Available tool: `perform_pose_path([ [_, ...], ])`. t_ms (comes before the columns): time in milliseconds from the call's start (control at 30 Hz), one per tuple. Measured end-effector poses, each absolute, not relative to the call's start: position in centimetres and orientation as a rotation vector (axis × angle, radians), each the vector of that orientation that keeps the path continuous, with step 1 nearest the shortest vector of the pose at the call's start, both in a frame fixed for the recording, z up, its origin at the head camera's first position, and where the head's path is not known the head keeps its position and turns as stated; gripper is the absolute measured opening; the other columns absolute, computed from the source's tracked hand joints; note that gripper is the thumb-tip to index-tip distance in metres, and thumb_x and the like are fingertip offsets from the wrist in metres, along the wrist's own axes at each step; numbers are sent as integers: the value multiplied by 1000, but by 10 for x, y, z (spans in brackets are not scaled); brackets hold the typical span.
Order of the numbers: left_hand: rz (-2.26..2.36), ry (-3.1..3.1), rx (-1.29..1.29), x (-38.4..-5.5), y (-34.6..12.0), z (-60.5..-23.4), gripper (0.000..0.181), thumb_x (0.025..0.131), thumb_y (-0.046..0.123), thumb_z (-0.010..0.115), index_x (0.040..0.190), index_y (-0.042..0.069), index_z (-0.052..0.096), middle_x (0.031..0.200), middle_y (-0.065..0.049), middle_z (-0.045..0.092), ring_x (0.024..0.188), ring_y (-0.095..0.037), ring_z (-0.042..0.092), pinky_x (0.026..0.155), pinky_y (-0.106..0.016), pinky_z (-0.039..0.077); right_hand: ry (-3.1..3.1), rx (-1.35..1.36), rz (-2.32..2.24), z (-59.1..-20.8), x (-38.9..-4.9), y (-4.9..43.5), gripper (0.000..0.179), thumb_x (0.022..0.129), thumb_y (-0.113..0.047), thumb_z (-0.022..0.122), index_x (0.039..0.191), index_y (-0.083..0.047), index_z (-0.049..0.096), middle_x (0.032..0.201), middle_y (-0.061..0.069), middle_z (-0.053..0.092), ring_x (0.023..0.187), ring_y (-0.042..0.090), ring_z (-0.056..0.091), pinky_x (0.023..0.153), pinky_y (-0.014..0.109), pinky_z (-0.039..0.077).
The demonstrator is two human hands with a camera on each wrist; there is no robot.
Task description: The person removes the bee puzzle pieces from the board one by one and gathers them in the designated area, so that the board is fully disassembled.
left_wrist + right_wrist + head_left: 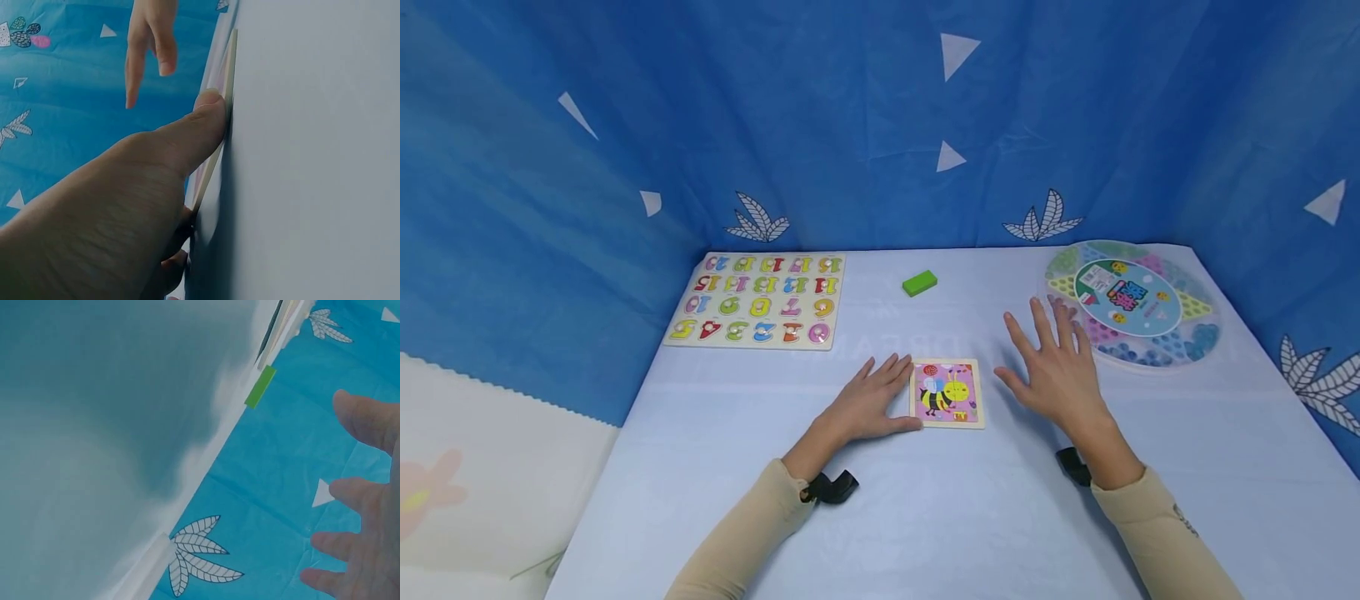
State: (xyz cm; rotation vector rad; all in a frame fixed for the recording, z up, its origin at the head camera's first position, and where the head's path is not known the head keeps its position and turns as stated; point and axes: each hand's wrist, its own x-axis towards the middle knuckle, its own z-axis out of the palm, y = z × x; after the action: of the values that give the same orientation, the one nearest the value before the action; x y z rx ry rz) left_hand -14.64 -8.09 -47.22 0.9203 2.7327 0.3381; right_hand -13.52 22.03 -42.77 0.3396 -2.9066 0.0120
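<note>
A small wooden bee puzzle (pixel 972 394) in a pale frame lies on the middle of the table. My left hand (pixel 874 400) is at its left side, fingers extended toward the top-left corner and thumb against the lower-left corner. In the left wrist view the thumb (pixel 197 128) touches the puzzle's edge, and the board (pixel 232 69) shows nearly edge-on. To the right of the puzzle, my right hand (pixel 1060 375) is raised with fingers spread and nothing in it. Its fingertips point toward the round game board (pixel 1131 300).
A number puzzle board (pixel 752 302) with colourful digits lies at the back left. A green block (pixel 920 283) sits behind the bee puzzle. Blue curtain (pixel 865 125) hangs along the back and sides of the white table (pixel 925 508).
</note>
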Motion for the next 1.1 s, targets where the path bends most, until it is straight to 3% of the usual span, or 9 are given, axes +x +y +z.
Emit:
perform_pose_path([
  [333,332,2748,923,-145,-80,-470,96,87,72,50,156,12,20,164,-1,17,153,-20,12,125,-47,10,-2998,377,121,-423,-138,212,82,87,-52,64,152,-15,33,154,22,32,139,47,31,106,68,34],
  [567,328,2750,928,-146,-80,-473,96,87,72,49,156,12,20,165,0,16,153,-19,12,125,-47,10,-3103,462,746,-420,-143,203,71,86,-34,74,146,-12,44,144,19,46,133,40,40,106,61,40],
  [733,324,2755,931,-146,-79,-473,96,87,73,48,156,12,21,164,-1,18,153,-19,13,125,-48,11,-3065,471,924,-424,-148,195,56,84,-25,77,134,-10,57,129,13,58,116,33,53,95,52,51],
  [933,311,2758,922,-146,-79,-472,95,87,72,48,156,13,21,164,0,17,153,-19,13,125,-47,11,-3047,617,1068,-428,-152,179,51,80,-15,80,126,-7,61,116,11,65,102,25,58,88,44,56],
  [1100,312,2745,908,-144,-78,-472,95,87,72,48,156,13,20,165,0,16,153,-19,12,125,-47,10,-3072,673,1043,-428,-153,165,47,81,-17,80,123,-6,63,112,9,66,98,23,60,87,40,56],
])
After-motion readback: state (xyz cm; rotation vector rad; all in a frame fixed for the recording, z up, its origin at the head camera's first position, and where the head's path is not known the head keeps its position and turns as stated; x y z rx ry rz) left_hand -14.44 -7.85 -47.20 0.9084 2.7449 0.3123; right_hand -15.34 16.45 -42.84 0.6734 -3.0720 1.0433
